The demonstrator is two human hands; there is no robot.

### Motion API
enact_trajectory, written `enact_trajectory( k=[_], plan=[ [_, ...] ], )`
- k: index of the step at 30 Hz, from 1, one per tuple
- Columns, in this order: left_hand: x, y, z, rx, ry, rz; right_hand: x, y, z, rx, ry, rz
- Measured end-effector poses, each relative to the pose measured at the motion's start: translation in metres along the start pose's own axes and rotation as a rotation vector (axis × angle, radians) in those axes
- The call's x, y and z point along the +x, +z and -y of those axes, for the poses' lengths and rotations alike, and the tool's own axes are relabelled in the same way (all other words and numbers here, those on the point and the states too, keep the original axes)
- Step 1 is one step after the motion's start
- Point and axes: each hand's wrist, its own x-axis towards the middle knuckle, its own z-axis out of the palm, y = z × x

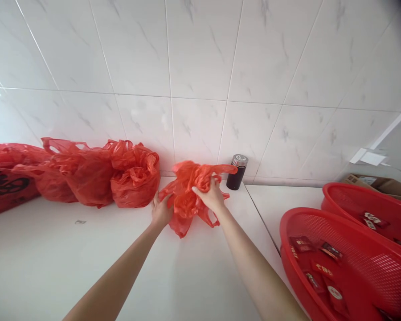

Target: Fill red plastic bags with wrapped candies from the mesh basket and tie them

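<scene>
Against a tiled wall (200, 67), at a white table (87, 267), I grip a crumpled bunch of red plastic (183, 209) with my right hand (214, 196), seen from my head camera. The fingers of that hand are curled into the folds, the thumb lying over the top. My left hand (162, 210) is partly open at the plastic's left side, fingers against its edge; I cannot tell whether they pinch it. The bunch sits near the middle of the view, close to the wall, its loose ends and handles spilling over the tabletop. Just left of my left hand stands a full red bag (135, 187), the last in a row of stuffed bags (87, 178) along the wall; black markings show on the one at far left. A dark bottle (236, 176) with a silver lid stands upright just beyond the bunch, to its right. Farther right, past a seam in the tabletop, are a near red basket (316, 213) and a far red basket (370, 191), small wrapped packets (332, 251) lying inside both. Behind them is a cardboard box (394, 189).
</scene>
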Motion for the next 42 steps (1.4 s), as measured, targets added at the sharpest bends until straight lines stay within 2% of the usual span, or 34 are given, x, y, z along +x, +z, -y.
enact_trajectory(
  k=[3, 6, 10, 13, 15, 17, 19, 22, 26, 29, 32, 34, 38, 42],
  plan=[
    [-0.007, -0.005, 0.003, 0.041, 0.027, -0.019, -0.006, 0.005, -0.018, -0.209, 0.024, 0.095],
    [-0.017, -0.012, 0.000, 0.066, 0.106, -0.055, -0.022, -0.005, -0.029, -0.246, -0.052, 0.034],
    [-0.041, -0.011, -0.012, 0.102, 0.316, -0.056, -0.043, -0.022, -0.038, -0.266, -0.167, -0.043],
    [-0.064, -0.003, -0.025, 0.134, 0.498, -0.023, -0.054, -0.031, -0.044, -0.280, -0.182, -0.082],
    [-0.081, 0.003, -0.033, 0.213, 0.657, 0.048, -0.058, -0.035, -0.047, -0.298, -0.177, -0.079],
    [-0.098, 0.010, -0.039, 0.327, 0.797, 0.193, -0.060, -0.036, -0.050, -0.331, -0.173, -0.072],
    [-0.112, 0.020, -0.043, 0.408, 0.846, 0.343, -0.058, -0.032, -0.053, -0.381, -0.168, -0.061],
    [-0.118, 0.040, -0.041, 0.468, 0.779, 0.438, -0.052, -0.023, -0.060, -0.471, -0.136, 0.007],
    [-0.085, 0.063, -0.033, 0.561, 0.573, 0.447, -0.040, -0.020, -0.066, -0.509, -0.081, 0.063],
    [-0.049, 0.067, -0.030, 0.603, 0.457, 0.409, -0.035, -0.029, -0.061, -0.473, -0.128, -0.013],
    [-0.035, 0.062, -0.033, 0.607, 0.419, 0.351, -0.031, -0.037, -0.055, -0.435, -0.135, -0.002],
    [-0.043, 0.057, -0.036, 0.587, 0.433, 0.320, -0.028, -0.034, -0.055, -0.427, -0.109, 0.051],
    [-0.083, 0.051, -0.039, 0.510, 0.464, 0.275, -0.015, -0.010, -0.063, -0.406, -0.105, 0.110],
    [-0.105, 0.051, -0.035, 0.393, 0.396, 0.265, -0.004, 0.003, -0.056, -0.356, -0.115, 0.075]
  ],
)
